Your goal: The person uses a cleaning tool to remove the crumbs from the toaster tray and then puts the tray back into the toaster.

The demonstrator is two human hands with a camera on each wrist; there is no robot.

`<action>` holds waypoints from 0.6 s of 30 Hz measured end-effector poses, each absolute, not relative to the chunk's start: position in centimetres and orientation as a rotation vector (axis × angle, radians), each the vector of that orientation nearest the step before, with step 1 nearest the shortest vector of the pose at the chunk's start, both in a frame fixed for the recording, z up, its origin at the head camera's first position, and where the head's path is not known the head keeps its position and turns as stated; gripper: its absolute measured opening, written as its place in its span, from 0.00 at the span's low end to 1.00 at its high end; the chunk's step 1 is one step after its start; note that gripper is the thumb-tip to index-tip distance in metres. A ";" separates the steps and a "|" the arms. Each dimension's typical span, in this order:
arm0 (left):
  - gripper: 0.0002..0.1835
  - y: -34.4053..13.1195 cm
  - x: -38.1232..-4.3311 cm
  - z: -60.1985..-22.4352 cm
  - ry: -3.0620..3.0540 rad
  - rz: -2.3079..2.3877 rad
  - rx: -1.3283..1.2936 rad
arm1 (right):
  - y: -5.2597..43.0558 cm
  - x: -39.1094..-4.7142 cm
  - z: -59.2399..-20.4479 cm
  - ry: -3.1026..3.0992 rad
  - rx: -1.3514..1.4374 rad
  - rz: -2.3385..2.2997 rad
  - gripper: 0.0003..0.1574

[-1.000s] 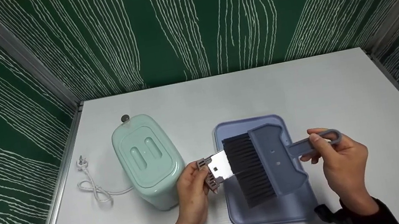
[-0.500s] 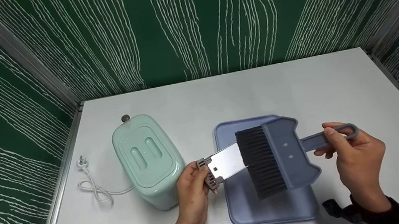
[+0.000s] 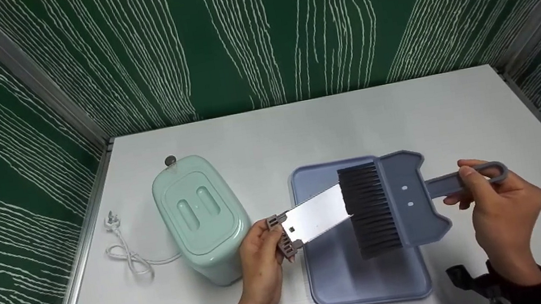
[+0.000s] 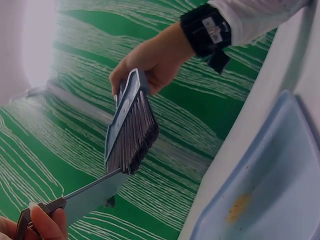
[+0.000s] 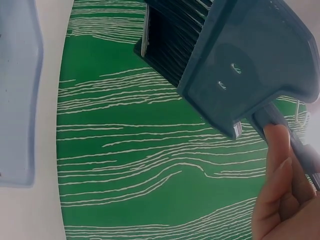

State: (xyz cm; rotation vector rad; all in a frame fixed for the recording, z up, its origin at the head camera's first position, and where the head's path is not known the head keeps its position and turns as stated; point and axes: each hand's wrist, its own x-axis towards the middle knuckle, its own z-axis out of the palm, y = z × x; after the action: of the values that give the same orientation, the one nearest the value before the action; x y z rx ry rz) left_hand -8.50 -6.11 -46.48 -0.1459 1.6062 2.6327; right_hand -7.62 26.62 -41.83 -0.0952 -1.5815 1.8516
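Observation:
My left hand (image 3: 259, 255) pinches the grey slotted end of a flat shiny metal crumb tray (image 3: 315, 215), thumb on top. The tray's plate points right and slightly upward in the head view. By its looped handle, my right hand (image 3: 507, 208) grips a blue-grey hand brush (image 3: 410, 206). Its dark bristles (image 4: 137, 132) meet the far end of the plate. Both are held above a shallow blue tray (image 3: 366, 288) on the table. Yellowish crumbs (image 4: 239, 207) lie in that blue tray, as the left wrist view shows.
Left of the hands stands a mint green toaster (image 3: 199, 211) with its lid on and a grey knob (image 3: 170, 160) at its far end. Its white cord and plug (image 3: 112, 221) lie on the white table (image 3: 446, 109). Green patterned walls (image 3: 279, 32) enclose the table.
The brush in my right hand has moved right along the crumb tray toward its free end, uncovering more of the metal plate. My left hand and the crumb tray have stayed still.

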 end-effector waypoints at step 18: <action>0.10 -6.1 -8.4 -46.4 1.575 2.658 -0.133 | 27.2 -7.6 -41.2 -1.536 -0.260 1.816 0.09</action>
State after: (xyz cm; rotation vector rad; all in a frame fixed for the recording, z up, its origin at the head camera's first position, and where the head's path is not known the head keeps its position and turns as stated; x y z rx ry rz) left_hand -8.40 -6.05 -46.41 -0.1326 1.5751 2.6582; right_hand -7.62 27.19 -41.18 -0.2601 -1.5360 1.8164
